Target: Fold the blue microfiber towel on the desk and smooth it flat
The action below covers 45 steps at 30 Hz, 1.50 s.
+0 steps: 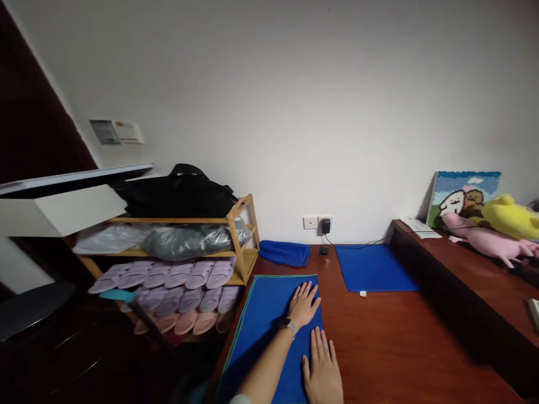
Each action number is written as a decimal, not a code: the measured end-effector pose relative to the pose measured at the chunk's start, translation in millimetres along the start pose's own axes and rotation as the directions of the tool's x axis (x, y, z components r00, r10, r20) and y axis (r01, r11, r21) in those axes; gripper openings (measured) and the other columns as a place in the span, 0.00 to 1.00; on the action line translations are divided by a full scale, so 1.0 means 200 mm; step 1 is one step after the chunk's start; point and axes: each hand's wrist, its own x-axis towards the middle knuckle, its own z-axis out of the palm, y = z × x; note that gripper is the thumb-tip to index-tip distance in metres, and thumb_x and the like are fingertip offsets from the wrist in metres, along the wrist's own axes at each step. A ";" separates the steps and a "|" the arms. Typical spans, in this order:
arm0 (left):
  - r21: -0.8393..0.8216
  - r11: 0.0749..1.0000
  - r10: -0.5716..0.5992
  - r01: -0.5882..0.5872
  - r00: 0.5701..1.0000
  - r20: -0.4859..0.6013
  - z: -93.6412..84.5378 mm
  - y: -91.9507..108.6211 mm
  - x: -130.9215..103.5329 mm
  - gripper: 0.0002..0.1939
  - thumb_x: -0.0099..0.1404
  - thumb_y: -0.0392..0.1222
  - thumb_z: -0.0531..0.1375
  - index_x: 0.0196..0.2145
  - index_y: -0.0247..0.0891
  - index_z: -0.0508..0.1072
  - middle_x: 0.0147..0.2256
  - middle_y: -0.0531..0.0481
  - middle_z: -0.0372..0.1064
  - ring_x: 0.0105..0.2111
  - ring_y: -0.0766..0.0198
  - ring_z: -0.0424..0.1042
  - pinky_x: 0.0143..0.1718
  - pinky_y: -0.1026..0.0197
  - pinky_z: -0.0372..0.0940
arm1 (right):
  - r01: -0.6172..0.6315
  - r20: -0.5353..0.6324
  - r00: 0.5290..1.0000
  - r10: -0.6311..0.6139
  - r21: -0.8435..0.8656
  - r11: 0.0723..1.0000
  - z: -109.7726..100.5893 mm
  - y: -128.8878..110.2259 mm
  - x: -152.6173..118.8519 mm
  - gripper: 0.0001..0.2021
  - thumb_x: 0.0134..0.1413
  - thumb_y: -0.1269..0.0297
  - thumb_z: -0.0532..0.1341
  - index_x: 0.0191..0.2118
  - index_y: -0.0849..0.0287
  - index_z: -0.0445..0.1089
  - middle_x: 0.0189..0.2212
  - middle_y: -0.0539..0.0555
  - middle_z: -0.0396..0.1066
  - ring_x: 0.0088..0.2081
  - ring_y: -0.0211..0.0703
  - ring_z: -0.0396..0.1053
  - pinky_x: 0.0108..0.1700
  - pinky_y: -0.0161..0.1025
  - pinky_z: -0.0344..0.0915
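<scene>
A blue cloth [263,317] with a green-stitched edge lies folded in layers along the left side of the reddish-brown wooden table [379,336]. My left hand [303,306], with a watch on its wrist, rests flat on the cloth near its upper right corner, fingers spread. Lower down, my right hand [323,367] lies palm down across the cloth's right edge, fingers straight and thumb apart. Neither hand grips anything. Toward the wall sits a smaller folded blue cloth [286,253]. Another blue cloth [374,268] is spread flat at the back right, a white tag at its front edge.
Left of the table stands a wooden rack [240,241] with several slippers [181,275], plastic-wrapped items and a black bag [181,193]. A black plug adapter [325,225] trails a cord along the wall. Plush toys [484,235] lie on a raised ledge at right.
</scene>
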 end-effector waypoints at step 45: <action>0.028 1.000 -0.003 0.005 0.998 -0.068 0.19 0.00 0.52 0.33 0.76 0.55 0.42 0.71 0.34 0.55 0.71 0.42 0.52 0.71 0.54 0.50 0.71 0.46 0.46 | -0.185 -0.119 0.979 0.166 -0.178 0.966 -0.36 0.81 0.50 0.32 0.68 0.43 0.48 0.72 0.46 0.49 0.74 0.52 0.41 0.74 0.57 0.37 0.73 0.59 0.36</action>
